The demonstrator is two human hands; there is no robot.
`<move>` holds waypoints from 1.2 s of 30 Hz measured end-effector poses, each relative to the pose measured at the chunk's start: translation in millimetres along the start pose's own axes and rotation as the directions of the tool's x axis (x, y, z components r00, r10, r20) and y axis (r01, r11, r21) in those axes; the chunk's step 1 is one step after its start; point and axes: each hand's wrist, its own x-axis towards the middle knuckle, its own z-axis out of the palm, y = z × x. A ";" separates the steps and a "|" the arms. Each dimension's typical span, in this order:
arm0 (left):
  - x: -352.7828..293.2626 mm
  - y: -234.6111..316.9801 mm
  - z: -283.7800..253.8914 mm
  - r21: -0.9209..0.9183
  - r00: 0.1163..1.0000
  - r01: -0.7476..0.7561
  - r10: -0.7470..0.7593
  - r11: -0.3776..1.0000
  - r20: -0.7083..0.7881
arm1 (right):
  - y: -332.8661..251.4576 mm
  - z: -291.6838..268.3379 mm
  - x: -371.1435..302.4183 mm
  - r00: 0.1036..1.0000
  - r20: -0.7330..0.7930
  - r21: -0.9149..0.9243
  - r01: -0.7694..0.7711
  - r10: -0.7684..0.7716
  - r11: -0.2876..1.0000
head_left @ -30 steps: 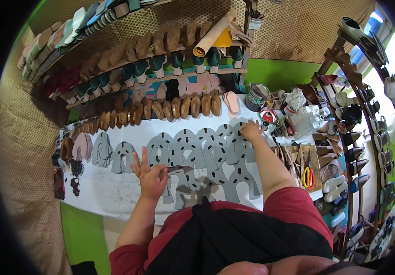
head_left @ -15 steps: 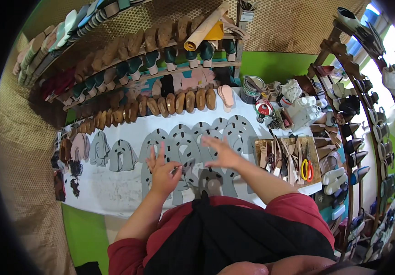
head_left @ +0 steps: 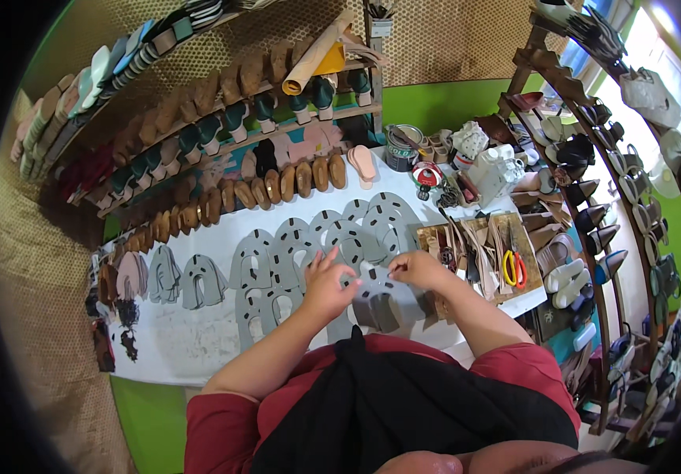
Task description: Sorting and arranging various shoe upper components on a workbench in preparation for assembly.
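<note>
My left hand (head_left: 328,291) is over the front middle of the table, thumb and forefinger brought together and the other fingers raised. What its fingertips hold, if anything, is too small to make out. Just right of it, my right hand (head_left: 419,271) has its fingertips pinched at the right side of a grey arch-shaped piece (head_left: 375,283) with small dark patches. A dark bit shows at those fingertips; whether it is loose or on the piece I cannot tell. Around both hands lie several overlapping grey arch-shaped pieces (head_left: 255,251), each with dark patches.
Small stacks of grey pieces (head_left: 202,278) and a dark scrap heap (head_left: 128,317) lie left. Brown shoe lasts (head_left: 273,186) line the back. At right are a cutting board (head_left: 530,229), scissors (head_left: 514,268), a paint can (head_left: 402,148) and a shoe rack (head_left: 585,253).
The view has shifted, so the table appears farther left. My left hand has moved right across the grey pieces. My right hand's spread fingers have closed to a pinch at the patched piece.
</note>
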 end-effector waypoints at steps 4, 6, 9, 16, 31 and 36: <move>-0.2 -4.3 7.7 0.076 0.998 0.059 -0.057 0.995 -0.029 | 10.4 -11.1 32.9 0.993 -0.089 -0.445 -0.106 0.073 0.889; 0.7 0.8 5.4 0.117 1.000 -0.008 0.008 0.993 0.006 | 75.9 -5.9 57.8 0.985 -0.141 -0.554 -0.164 0.101 0.816; -16.8 -9.8 -6.7 0.178 0.997 0.065 -0.071 0.982 0.031 | 70.5 3.5 76.0 0.965 -0.187 -0.753 -0.262 0.186 0.603; -48.4 -43.3 -20.4 0.164 0.989 0.148 -0.142 0.975 -0.051 | 62.1 17.3 75.4 0.954 -0.276 -0.798 -0.296 0.119 0.524; -95.0 -110.6 -54.1 0.089 0.982 0.171 -0.163 0.981 -0.092 | 51.5 24.2 22.7 0.979 -0.205 -0.784 -0.158 -0.010 0.601; -107.0 -125.4 -68.9 0.058 0.981 0.182 -0.177 0.982 -0.085 | 60.1 80.3 -4.2 0.971 -0.239 -0.828 -0.206 0.003 0.521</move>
